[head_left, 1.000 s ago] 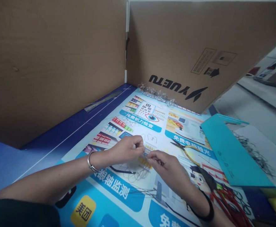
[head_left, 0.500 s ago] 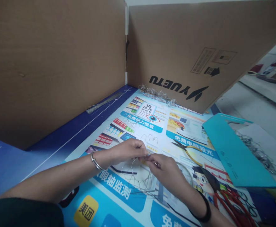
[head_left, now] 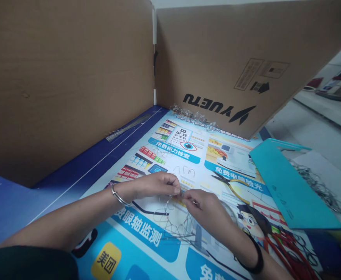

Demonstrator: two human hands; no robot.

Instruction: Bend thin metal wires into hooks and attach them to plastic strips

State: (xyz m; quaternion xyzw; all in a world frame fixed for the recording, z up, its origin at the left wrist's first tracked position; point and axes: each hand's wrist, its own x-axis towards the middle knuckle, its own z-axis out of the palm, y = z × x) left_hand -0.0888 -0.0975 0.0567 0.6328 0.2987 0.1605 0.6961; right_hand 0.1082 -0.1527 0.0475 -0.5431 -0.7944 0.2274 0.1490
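Two-handed, pinching at thin wires [head_left: 178, 235]: curling the fingers of the left hand [head_left: 155, 184] in against the thumb, and closing the thumb and forefinger of the right hand [head_left: 204, 202] just beside, nearly touching. Not being able to tell how many strands between the fingertips, nor seeing any join there clearly. Letting the rest of the wires loop down onto the printed sheet [head_left: 159, 268], just below and between both hands.

Judging by so small a grip, risking a slip through too light a pressure, and a sudden springing-back of the bent strands. Also risking a kink or a snapped strand through sharp bending at one point, and a pricked fingertip from loose ends so close by. Possibly snagging the bracelet [head_left: 119, 196] behind the left hand on a stray end.

Finding small bent wire pieces [head_left: 185, 169] just ahead of the hands, and risking a scatter through a careless knuckle. Seeing yellow-handled cutters [head_left: 230, 184] ahead and right of the right hand, and red-handled scissors [head_left: 281, 252] beside the right forearm; risking a knock through a wide elbow swing.

Farther right, noticing a turquoise folder [head_left: 290, 190] next to a wire heap [head_left: 316, 184]. Farthest ahead, making out straight wires [head_left: 129, 127] leftward and a wire clump [head_left: 192, 114] along the foot of a cardboard panel [head_left: 217, 50].
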